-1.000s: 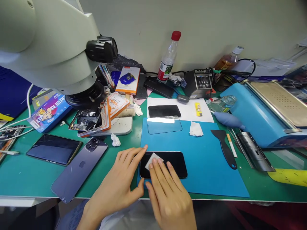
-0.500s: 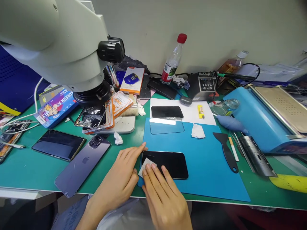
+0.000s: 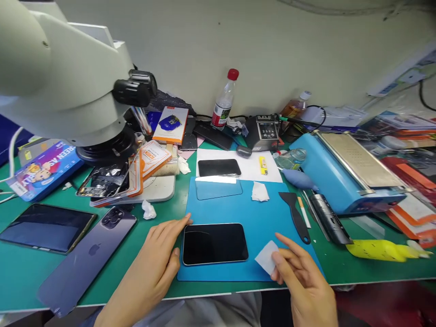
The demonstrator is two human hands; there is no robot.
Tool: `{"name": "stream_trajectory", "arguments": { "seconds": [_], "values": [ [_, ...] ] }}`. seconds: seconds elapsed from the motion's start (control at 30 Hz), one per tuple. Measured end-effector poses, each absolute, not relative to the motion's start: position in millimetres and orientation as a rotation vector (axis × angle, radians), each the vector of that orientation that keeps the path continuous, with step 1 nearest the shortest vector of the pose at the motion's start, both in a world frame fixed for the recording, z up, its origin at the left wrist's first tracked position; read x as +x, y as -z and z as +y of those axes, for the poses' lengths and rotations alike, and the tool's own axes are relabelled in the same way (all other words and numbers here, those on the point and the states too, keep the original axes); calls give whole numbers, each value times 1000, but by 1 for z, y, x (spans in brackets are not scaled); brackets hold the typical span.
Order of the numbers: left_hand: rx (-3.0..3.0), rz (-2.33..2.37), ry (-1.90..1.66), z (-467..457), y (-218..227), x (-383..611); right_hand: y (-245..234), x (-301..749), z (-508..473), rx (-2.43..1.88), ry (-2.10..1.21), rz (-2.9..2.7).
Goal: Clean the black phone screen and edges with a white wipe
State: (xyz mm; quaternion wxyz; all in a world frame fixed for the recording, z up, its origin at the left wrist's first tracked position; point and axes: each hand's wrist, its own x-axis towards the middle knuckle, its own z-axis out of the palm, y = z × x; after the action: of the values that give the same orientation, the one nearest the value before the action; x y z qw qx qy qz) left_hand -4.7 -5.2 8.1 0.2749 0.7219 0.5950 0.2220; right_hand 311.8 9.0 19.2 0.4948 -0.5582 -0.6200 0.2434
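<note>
A black phone (image 3: pixel 214 243) lies screen up on the blue mat (image 3: pixel 259 213). My left hand (image 3: pixel 155 263) rests flat at the phone's left edge, its fingers touching that end. My right hand (image 3: pixel 303 277) hovers to the right of the phone, pinching a small white wipe (image 3: pixel 266 256) between thumb and fingers, clear of the screen.
A clear glass protector (image 3: pixel 218 188), a crumpled wipe (image 3: pixel 260 191) and a black scraper (image 3: pixel 295 216) lie on the mat. A second black phone (image 3: pixel 219 167) sits on white paper. A purple phone (image 3: pixel 85 259) and tablet (image 3: pixel 44 227) lie left under the microscope (image 3: pixel 64 77). A blue machine (image 3: pixel 344 172) stands right.
My right hand has lifted the white wipe off the phone's left end and carried it to the right of the phone. The view has swung to the right.
</note>
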Motion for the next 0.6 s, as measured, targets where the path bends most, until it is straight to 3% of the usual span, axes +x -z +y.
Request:
{"name": "stream_trajectory", "arguments": {
  "seconds": [0.3,0.5,0.6],
  "values": [
    [2071,1651,-739,-2,0,-5,-24,299,9,-1421,-975,-1257],
    [2190,1764,-1181,-14,-23,9,-35,277,3,-1459,-1155,-1131],
    [1810,1563,-1183,-18,-41,37,-35,265,-2,-1427,-1246,-1117]
  ]
}}
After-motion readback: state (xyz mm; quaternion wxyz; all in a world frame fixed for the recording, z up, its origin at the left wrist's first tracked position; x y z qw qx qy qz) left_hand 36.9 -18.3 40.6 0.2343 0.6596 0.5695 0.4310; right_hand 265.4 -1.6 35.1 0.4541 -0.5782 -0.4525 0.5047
